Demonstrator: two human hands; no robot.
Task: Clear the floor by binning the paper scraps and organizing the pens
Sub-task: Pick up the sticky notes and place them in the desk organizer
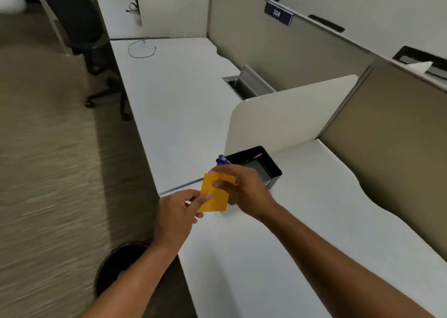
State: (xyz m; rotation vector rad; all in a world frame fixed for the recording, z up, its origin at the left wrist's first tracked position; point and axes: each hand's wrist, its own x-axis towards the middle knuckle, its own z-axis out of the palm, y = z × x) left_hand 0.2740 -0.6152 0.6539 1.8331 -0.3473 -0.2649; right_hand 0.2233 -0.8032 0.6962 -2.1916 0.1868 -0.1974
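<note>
From where I watch, the desk (302, 233) runs along my right, the carpet (48, 172) along my left. A bin (116, 267) stands on the floor just beside the desk's near edge, below my left hand (176, 216). Both my hands meet over the desk edge with a paper slip (215, 194) between them, left hand on its left side, right hand (244, 189) on its right. Just behind the right hand a holder tray (263, 165) sits on the desk against a low divider (290, 114), pens (221, 160) at its left rim. An office chair (79, 27) stands far back on the left

1 head-worn wide-angle view, forward and down, close over the desk (266, 257) edge.
</note>
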